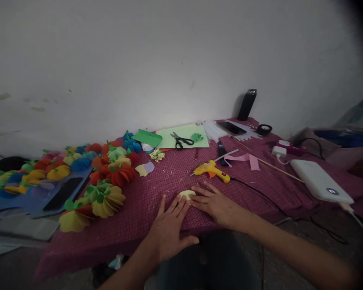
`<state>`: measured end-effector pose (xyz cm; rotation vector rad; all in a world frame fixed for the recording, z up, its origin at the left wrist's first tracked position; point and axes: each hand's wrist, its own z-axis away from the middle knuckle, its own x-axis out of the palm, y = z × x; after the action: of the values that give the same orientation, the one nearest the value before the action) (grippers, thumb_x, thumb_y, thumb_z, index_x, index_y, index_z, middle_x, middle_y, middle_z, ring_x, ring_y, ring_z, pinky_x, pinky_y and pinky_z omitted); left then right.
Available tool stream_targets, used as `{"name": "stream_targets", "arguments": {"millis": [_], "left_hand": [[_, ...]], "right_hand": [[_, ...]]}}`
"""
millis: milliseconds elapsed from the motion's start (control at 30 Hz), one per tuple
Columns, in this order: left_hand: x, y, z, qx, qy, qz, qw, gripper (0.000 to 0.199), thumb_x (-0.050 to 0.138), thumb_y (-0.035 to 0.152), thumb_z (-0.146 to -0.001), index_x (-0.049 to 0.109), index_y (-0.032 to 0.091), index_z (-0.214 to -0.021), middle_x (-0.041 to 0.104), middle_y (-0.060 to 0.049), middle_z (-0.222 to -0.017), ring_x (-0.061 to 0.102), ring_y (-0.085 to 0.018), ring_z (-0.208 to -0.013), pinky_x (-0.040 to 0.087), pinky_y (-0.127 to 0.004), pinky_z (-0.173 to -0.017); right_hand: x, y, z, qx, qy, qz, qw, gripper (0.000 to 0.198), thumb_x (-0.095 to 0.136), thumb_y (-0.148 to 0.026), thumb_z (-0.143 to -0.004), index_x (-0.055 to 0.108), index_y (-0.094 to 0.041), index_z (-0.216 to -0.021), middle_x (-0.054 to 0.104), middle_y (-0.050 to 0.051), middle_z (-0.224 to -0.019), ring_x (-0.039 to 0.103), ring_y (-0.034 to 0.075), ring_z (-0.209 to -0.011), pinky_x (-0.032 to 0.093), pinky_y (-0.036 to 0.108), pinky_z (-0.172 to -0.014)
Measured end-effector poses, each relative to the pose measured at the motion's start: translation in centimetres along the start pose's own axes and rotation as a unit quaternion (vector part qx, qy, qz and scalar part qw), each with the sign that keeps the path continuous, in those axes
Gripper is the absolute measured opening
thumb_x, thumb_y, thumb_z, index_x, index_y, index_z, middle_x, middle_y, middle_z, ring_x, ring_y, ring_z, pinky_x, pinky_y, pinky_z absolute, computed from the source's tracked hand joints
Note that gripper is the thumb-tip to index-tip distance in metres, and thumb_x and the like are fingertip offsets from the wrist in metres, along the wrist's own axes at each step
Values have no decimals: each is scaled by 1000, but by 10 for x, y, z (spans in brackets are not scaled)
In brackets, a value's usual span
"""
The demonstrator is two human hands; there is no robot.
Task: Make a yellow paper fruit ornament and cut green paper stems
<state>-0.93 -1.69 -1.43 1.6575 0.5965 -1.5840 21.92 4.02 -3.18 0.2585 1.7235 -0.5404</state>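
A pale yellow paper piece [186,194] lies on the checked cloth near the table's front edge. My left hand [169,229] rests over its left and near side, fingers stretched out flat. From the right, my right hand [214,203] reaches in with spread fingers, and its fingertips touch the paper's right side. Part of the paper is hidden under the fingers. Just beyond my right hand lies a yellow glue gun [213,170] with a clear stick in its back. Yellow and lilac paper cutouts [145,169] lie further left.
Several folded-paper pumpkins [121,173] crowd the left side. Black scissors [182,141] rest on green paper sheets [166,138] at the back. To the right are a pink strip [245,160], a wooden stick [275,169], a white power bank [320,181] and a black bottle [247,105].
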Motion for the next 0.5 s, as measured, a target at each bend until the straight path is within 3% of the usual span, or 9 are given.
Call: {"name": "stream_targets", "arguments": {"millis": [267, 500], "left_hand": [[-1, -1, 4, -8, 18, 6, 1000, 80, 33, 69, -80, 11, 24, -143, 24, -7, -147, 11, -28, -137, -3, -57, -107], [-7, -5, -3, -22, 28, 5, 999, 80, 33, 68, -81, 14, 22, -143, 25, -7, -147, 13, -28, -136, -2, -56, -107]], "right_hand": [[-4, 0, 2, 8, 8, -28, 1000, 56, 48, -12, -79, 41, -25, -133, 49, 3, -134, 21, 21, -135, 6, 51, -109], [-9, 2, -3, 33, 5, -20, 999, 58, 45, -9, -77, 40, -19, -134, 48, 7, -135, 21, 21, -135, 5, 51, -109]]}}
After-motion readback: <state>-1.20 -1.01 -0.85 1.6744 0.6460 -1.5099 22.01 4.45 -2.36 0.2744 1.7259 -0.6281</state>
